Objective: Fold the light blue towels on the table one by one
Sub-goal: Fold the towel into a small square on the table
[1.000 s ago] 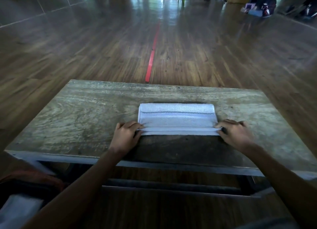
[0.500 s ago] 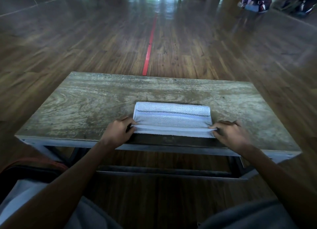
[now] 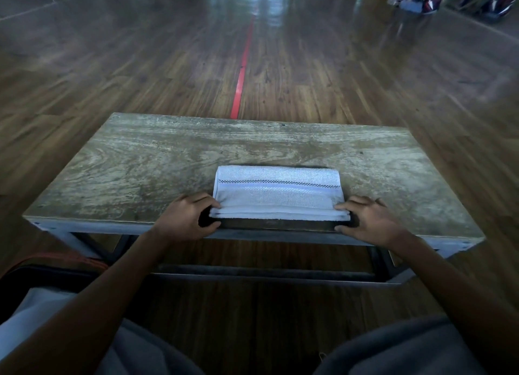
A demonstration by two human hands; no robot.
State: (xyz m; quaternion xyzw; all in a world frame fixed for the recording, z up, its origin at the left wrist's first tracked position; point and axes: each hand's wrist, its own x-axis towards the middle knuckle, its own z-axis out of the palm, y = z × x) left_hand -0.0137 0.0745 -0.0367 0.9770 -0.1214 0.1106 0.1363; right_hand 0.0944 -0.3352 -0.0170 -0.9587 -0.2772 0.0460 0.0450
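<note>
Two hands are seen, and both are placed at the near edge of one towel. The left hand [image 3: 187,217] is curled around the near left corner of the light blue towel [image 3: 278,195], with fingers on top of the layers and the thumb lower down, so the corner seems to be pinched, though the dark shadow there makes this hard to tell. The right hand [image 3: 370,220] is closed on the near right corner in the same way. The hands are kept apart, one at each end.

The towel is folded into a long flat shape with several layers shown at its near edge. One dark dotted line is stitched across it. It is laid near the front edge of the one wooden table [image 3: 134,161].

One red line [image 3: 241,74] is painted on the wooden floor [image 3: 84,74] behind the table.
</note>
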